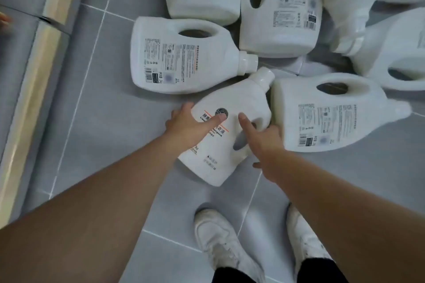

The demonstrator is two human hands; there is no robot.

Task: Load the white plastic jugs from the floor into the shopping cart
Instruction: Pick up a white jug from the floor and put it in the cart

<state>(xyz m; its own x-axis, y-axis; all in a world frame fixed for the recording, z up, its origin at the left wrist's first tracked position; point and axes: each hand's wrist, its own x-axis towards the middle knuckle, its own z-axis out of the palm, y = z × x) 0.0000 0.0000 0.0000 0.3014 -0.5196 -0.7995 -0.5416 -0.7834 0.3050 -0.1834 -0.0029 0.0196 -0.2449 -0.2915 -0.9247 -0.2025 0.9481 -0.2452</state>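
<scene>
Both hands reached down to the nearest jug (232,131), which lay flat on the grey tiled floor (96,126); the left hand (186,126) rested on its label with fingers spread; the right hand (264,142) gripped its handle; more jugs (190,57) lay just beyond; white shoes (220,243) stood near.

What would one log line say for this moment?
step: grasping | object: nearest jug on floor | left hand on body | right hand at handle | cart: unseen
</scene>
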